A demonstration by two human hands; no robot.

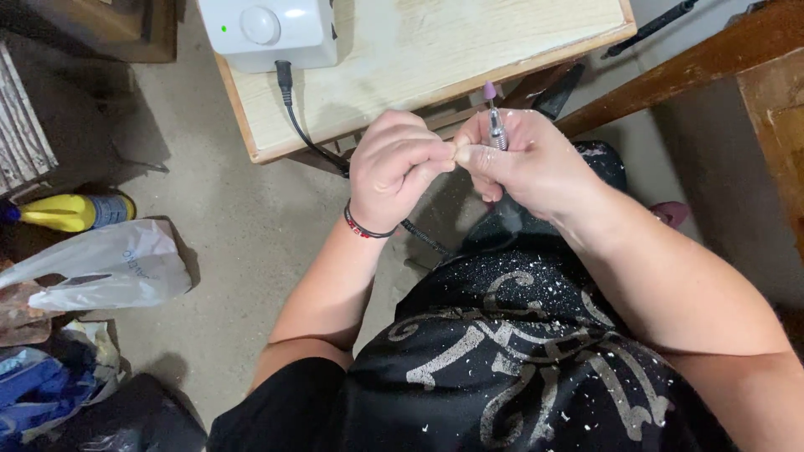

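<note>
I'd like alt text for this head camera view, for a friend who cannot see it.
Seen from above, a person's right hand holds a slim rotary tool with a small pink tip, while the left hand pinches a tiny piece against it. Beyond them, a white control box sits on a pale wooden table; pale shavings dot the black cloth on the lap.

small piece (453, 151) hidden between fingertips, control box (268, 32) cropped

We see a wooden table (435, 63) with a white box (268, 32); floor (243, 226) holds bag (100, 268), yellow bottle (71, 212).
</note>
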